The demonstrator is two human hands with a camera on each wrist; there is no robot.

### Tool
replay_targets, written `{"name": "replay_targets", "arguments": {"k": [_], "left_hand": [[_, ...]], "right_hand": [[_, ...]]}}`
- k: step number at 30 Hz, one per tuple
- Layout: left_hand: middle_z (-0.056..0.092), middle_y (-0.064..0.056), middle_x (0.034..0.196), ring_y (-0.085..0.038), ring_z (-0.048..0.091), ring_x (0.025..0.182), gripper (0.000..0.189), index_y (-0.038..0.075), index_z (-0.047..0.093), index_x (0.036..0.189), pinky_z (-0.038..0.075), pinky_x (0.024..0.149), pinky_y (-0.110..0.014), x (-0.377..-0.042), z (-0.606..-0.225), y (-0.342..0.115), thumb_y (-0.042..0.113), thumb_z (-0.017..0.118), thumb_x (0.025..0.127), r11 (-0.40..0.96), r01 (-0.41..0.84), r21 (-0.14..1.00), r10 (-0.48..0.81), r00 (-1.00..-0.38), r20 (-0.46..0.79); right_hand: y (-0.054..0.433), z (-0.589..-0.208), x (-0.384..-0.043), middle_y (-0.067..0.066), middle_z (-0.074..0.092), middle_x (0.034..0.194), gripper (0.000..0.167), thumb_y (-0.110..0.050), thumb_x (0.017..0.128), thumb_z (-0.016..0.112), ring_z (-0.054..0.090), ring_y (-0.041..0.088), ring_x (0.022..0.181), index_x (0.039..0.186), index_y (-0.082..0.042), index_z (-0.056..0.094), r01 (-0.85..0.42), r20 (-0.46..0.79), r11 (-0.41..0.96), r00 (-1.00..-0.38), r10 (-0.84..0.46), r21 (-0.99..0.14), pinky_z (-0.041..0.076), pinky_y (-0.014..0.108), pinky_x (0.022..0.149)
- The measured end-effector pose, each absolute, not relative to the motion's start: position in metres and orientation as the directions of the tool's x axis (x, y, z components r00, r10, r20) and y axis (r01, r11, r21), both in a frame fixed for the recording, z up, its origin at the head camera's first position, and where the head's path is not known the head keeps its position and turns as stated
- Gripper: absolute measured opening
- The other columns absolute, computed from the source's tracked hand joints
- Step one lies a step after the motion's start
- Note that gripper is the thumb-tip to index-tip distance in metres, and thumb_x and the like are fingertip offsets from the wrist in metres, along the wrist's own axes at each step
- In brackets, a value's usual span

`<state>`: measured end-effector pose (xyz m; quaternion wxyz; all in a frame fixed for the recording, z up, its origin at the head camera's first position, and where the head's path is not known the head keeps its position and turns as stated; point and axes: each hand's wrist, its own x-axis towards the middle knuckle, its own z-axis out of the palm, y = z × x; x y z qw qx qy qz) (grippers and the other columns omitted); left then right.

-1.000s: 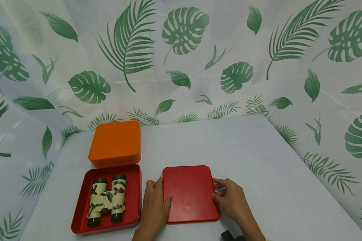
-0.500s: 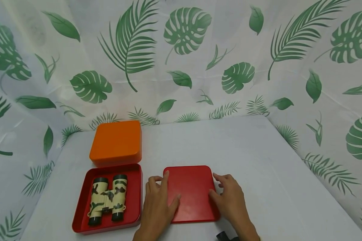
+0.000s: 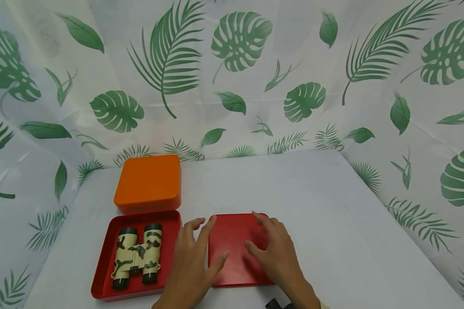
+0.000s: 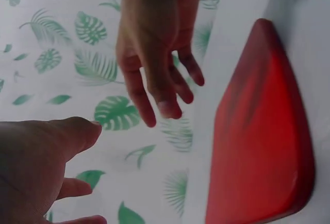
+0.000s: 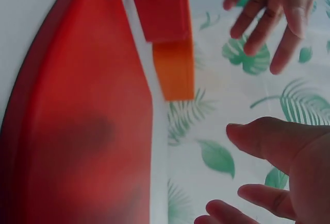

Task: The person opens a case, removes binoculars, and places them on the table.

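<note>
A flat red lid (image 3: 236,257) with rounded corners lies on the white table, its smooth face up. My left hand (image 3: 191,262) hovers at the lid's left side, fingers spread and holding nothing. Over the lid's right part is my right hand (image 3: 274,251), also raised, fingers loosely bent and apart from the surface. Both wrist views show a gap between the hands and the red lid (image 4: 258,141). Left of my left hand, camouflage-patterned binoculars (image 3: 138,256) lie inside an open red box (image 3: 100,274).
An orange box (image 3: 148,182) stands behind the red box, close against its back edge. A black object (image 3: 274,304), partly cut off, shows beside my right wrist. Leaf-printed cloth (image 3: 232,107) rises behind the white table (image 3: 332,236).
Both hands have come off the red lid and lifted. My right hand moved left from the lid's right edge to above it. The binoculars and boxes stayed put.
</note>
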<state>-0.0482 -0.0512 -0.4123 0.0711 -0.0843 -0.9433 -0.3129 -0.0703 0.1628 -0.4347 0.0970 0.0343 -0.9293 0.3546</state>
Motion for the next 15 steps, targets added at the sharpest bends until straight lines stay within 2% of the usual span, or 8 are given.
{"name": "replay_targets", "arguments": {"k": [4, 10, 15], "left_hand": [[0.046, -0.009, 0.154, -0.032, 0.045, 0.138, 0.085, 0.03, 0.044, 0.163, 0.049, 0.109, -0.064, -0.047, -0.399, -0.065, 0.043, 0.085, 0.09, 0.804, 0.165, 0.571, 0.09, -0.983, 0.158], [0.047, -0.012, 0.154, -0.035, 0.046, 0.138, 0.086, 0.026, 0.045, 0.163, 0.046, 0.111, -0.07, -0.047, -0.389, -0.082, 0.041, 0.086, 0.089, 0.813, 0.167, 0.558, 0.073, -0.98, 0.187], [0.044, -0.01, 0.158, -0.036, 0.043, 0.141, 0.091, 0.027, 0.043, 0.164, 0.041, 0.114, -0.075, -0.048, -0.382, -0.097, 0.043, 0.088, 0.086, 0.842, 0.127, 0.525, 0.055, -0.987, 0.151]], "right_hand": [[0.15, -0.431, -0.07, 0.002, 0.068, 0.133, 0.075, -0.017, 0.084, 0.09, 0.064, 0.023, 0.119, 0.152, -0.024, 0.058, -0.181, 0.218, 0.713, -0.975, -0.041, -0.678, 0.059, 0.046, 0.093], [0.132, -0.423, -0.071, -0.005, 0.067, 0.135, 0.075, -0.019, 0.084, 0.091, 0.066, 0.019, 0.116, 0.152, -0.027, 0.058, -0.244, 0.25, 0.694, -0.964, -0.094, -0.677, 0.06, 0.04, 0.091], [0.121, -0.416, -0.072, -0.004, 0.066, 0.135, 0.078, -0.023, 0.085, 0.09, 0.063, 0.014, 0.12, 0.154, -0.028, 0.056, -0.264, 0.236, 0.697, -0.962, -0.138, -0.667, 0.06, 0.04, 0.093]]}}
